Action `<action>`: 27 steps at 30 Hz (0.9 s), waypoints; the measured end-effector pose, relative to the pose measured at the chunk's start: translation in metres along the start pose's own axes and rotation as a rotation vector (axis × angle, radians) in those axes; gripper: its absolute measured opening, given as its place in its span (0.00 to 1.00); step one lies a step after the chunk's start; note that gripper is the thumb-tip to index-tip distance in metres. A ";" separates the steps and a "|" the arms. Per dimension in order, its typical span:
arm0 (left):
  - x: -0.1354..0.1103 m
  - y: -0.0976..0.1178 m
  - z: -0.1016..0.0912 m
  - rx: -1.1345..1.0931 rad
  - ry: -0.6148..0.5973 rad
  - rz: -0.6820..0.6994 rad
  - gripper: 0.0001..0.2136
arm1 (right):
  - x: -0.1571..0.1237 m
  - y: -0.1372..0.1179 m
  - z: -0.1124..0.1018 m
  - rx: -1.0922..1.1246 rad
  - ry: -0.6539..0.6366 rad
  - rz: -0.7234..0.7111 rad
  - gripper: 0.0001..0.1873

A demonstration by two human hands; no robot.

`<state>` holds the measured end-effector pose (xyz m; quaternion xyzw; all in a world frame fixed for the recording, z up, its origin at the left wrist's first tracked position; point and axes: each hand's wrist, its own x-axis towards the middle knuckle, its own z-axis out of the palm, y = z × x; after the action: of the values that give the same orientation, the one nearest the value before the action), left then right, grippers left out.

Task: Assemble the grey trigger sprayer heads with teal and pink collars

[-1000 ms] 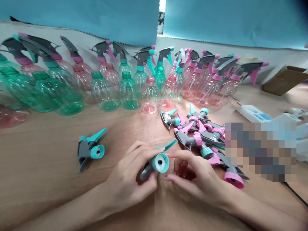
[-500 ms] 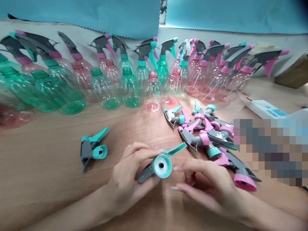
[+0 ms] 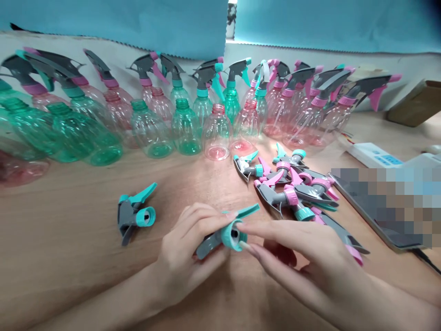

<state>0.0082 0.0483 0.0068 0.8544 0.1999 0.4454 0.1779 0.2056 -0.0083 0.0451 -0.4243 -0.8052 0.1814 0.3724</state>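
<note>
- The left hand (image 3: 193,255) is closed around a sprayer head (image 3: 223,233). The thumb and fingers clamp its grey body.
- The right hand (image 3: 306,259) has its fingers stretched out. Two fingertips (image 3: 243,226) press on the teal collar (image 3: 230,236), one on the upper rim and one on the lower rim, in a light pinch.
- The sprayer head is held just above the table (image 3: 69,262), near the front edge and about the middle of the view.
- The long axis of the sprayer head runs slantwise. The grey rear end points down and to the left into the left palm, and the teal trigger lever (image 3: 247,211) points up and to the right.
- The collar opening faces toward the right hand and the camera.
- A second sprayer head (image 3: 135,215) lies on its side to the left, well apart from both hands. Its trigger points up and to the right.
- A pile of sprayer heads (image 3: 292,188) with pink and teal collars lies just beyond the right hand, and the nearest piece is partly under the right wrist.
- A row of bottles (image 3: 186,124), green and pink, stands along the far side of the table. Some have sprayers fitted and some have open necks.
- Open room: bare table extends to the left of the left hand and between the hands and the row of bottles.
- A white power strip (image 3: 374,156) and a cardboard box (image 3: 416,103) lie along the right side.
</note>
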 end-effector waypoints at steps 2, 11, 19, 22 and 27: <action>-0.001 0.000 0.000 0.024 0.016 -0.011 0.15 | 0.000 -0.004 0.003 -0.067 0.018 0.023 0.13; -0.004 -0.001 0.000 0.071 0.049 -0.047 0.16 | 0.013 -0.007 0.008 0.160 -0.071 0.374 0.11; -0.006 -0.004 0.002 0.012 0.066 -0.124 0.15 | 0.019 -0.005 0.017 0.078 -0.111 0.326 0.08; -0.005 -0.005 0.002 0.006 0.083 -0.227 0.13 | 0.020 -0.004 0.011 -0.165 -0.054 0.157 0.07; -0.002 -0.005 0.002 0.044 0.092 -0.184 0.12 | 0.020 -0.004 0.002 -0.181 -0.036 0.159 0.12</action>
<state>0.0079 0.0514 0.0017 0.8146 0.2955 0.4616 0.1898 0.1947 0.0055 0.0554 -0.5155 -0.7887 0.1444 0.3025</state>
